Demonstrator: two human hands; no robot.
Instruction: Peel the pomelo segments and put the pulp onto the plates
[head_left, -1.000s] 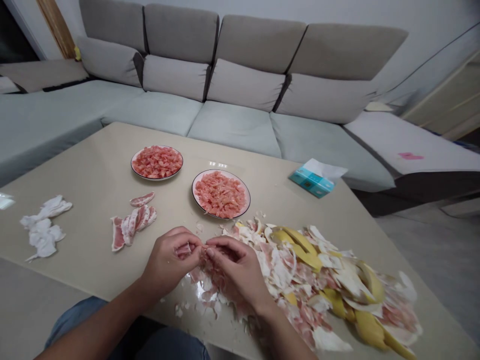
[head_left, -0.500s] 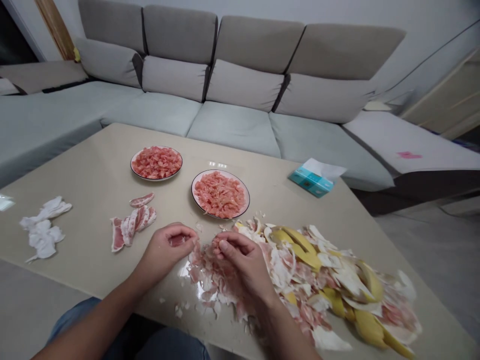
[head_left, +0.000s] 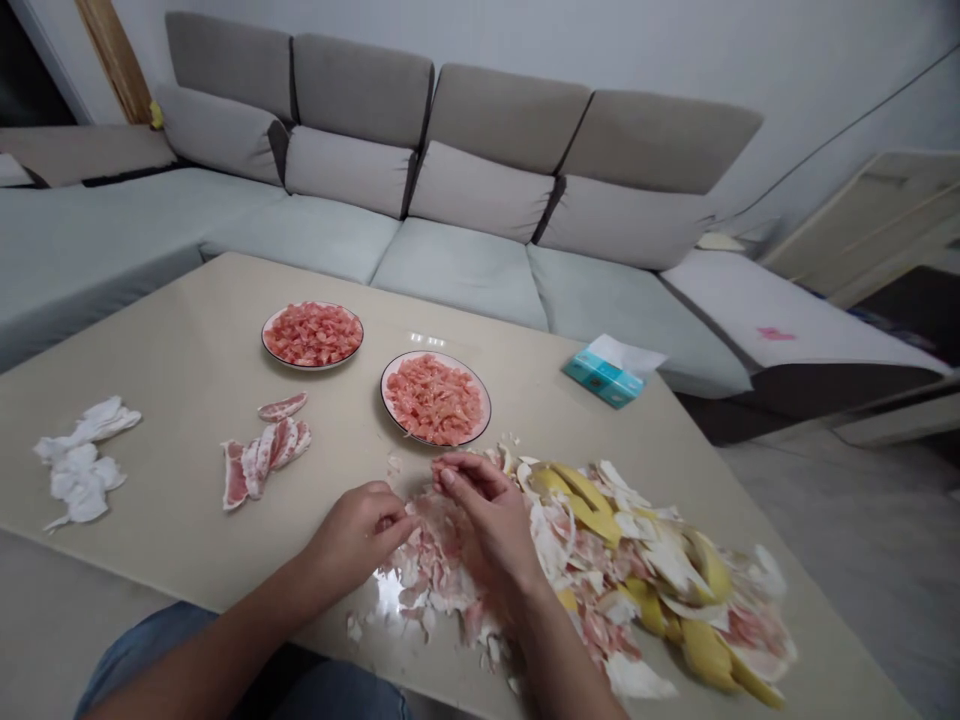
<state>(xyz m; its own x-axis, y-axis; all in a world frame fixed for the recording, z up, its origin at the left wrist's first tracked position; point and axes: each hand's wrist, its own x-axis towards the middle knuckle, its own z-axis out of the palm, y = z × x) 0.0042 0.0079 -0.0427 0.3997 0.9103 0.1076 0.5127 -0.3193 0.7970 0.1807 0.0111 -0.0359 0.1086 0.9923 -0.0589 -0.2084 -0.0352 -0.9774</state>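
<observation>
My right hand (head_left: 491,520) pinches a small piece of pink pomelo pulp (head_left: 441,468) between thumb and fingers. Just left of it, my left hand (head_left: 364,535) is closed, thumb against fingers; whatever it holds is hidden. Scraps of pinkish pomelo membrane (head_left: 435,570) lie on the table below both hands. Beyond them stands a dark-rimmed plate of pomelo pulp (head_left: 436,400), with a second plate of pulp (head_left: 313,335) farther back to the left. Several unpeeled pomelo segments (head_left: 259,460) lie left of my left hand.
A heap of yellow and white pomelo peel (head_left: 645,570) spreads over the right of the table (head_left: 187,350). Crumpled white tissues (head_left: 86,460) lie at the left. A blue tissue pack (head_left: 606,375) is at the back right. A grey sofa (head_left: 457,270) stands behind.
My left hand has moved down and its fingers have closed more, with the palm turned down. My right hand still pinches pulp near the same spot. The view has shifted slightly.
</observation>
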